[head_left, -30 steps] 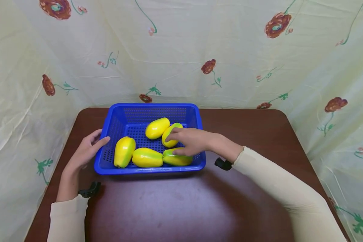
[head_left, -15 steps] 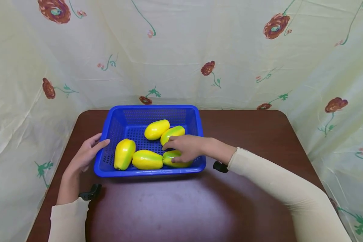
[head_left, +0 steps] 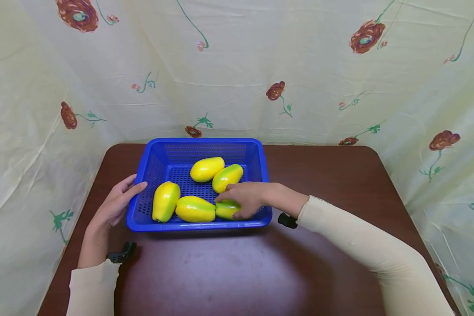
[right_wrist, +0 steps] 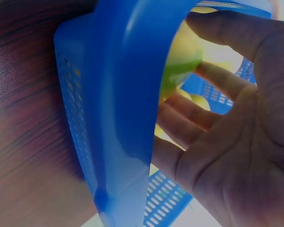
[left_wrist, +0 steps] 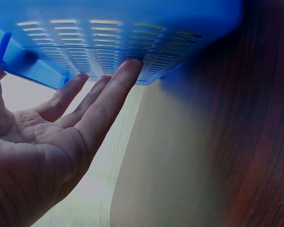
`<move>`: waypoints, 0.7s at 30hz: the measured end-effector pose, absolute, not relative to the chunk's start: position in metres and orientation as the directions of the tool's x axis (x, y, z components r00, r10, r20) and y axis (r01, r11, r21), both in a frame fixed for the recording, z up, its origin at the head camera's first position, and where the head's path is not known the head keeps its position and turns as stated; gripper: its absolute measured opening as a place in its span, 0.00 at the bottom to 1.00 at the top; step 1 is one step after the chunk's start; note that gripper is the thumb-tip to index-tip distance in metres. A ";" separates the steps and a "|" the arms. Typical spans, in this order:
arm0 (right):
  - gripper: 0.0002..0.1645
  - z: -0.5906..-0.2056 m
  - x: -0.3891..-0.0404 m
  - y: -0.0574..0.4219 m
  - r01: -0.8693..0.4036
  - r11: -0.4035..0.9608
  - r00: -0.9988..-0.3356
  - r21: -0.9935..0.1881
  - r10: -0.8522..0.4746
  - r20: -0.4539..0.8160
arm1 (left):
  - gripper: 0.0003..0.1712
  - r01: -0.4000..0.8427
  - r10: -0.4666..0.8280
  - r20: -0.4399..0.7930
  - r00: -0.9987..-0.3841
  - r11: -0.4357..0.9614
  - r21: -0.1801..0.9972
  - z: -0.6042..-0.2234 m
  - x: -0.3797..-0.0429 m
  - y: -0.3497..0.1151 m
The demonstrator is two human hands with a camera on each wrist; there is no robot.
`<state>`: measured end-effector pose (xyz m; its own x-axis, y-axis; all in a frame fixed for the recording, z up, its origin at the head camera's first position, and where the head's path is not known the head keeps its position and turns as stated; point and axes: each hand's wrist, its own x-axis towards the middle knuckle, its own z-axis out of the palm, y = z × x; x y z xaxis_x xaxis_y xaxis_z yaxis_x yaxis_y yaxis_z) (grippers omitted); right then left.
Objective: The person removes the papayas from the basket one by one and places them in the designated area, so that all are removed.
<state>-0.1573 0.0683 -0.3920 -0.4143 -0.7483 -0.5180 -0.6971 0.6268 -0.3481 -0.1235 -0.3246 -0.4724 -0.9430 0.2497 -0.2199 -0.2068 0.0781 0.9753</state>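
A blue plastic basket (head_left: 199, 226) with slotted walls holds several glossy yellow-green papayas. My left hand (head_left: 116, 199) grips its left side, thumb over the rim and fingers against the outer wall. In the left wrist view, the fingertips (left_wrist: 131, 66) touch the slotted wall. My right hand (head_left: 250, 199) reaches over the basket's right side and grips the front right papaya (head_left: 225, 210), partly covering it. Seen from the right wrist, thumb and fingers go round that papaya (right_wrist: 180, 66) behind the blue rim. Another papaya (head_left: 228, 176) lies just beyond the hand.
Further papayas lie in the basket: one at the back (head_left: 207, 169), one at front middle (head_left: 195, 209) and one at left (head_left: 166, 202). The basket stands on a dark brown table (head_left: 320, 175). A flowered curtain (head_left: 237, 57) hangs behind and along both sides.
My right hand has moved down and toward the front, from above the back right papaya onto the front right one, which it now grips. The left hand stays at the basket rim.
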 end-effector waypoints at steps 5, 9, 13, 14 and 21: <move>0.40 -0.393 -0.156 0.070 -0.686 0.639 -0.414 -0.348 -0.736 -0.536 | 0.34 -0.214 0.236 -0.226 -0.945 0.076 0.974 -0.472 -0.122 -0.324; 0.41 -0.392 -0.157 0.071 -0.681 0.640 -0.404 -0.356 -0.734 -0.547 | 0.38 -0.215 0.217 -0.236 -0.947 0.117 0.970 -0.472 -0.121 -0.324; 0.41 -0.393 -0.158 0.070 -0.678 0.642 -0.406 -0.359 -0.733 -0.546 | 0.39 -0.211 0.211 -0.238 -0.948 0.144 0.967 -0.472 -0.121 -0.323; 0.41 -0.393 -0.158 0.070 -0.678 0.643 -0.407 -0.358 -0.732 -0.546 | 0.38 -0.212 0.211 -0.239 -0.948 0.142 0.967 -0.472 -0.121 -0.323; 0.40 -0.391 -0.158 0.069 -0.684 0.646 -0.419 -0.339 -0.728 -0.542 | 0.36 -0.205 0.217 -0.228 -0.949 0.122 0.971 -0.469 -0.120 -0.324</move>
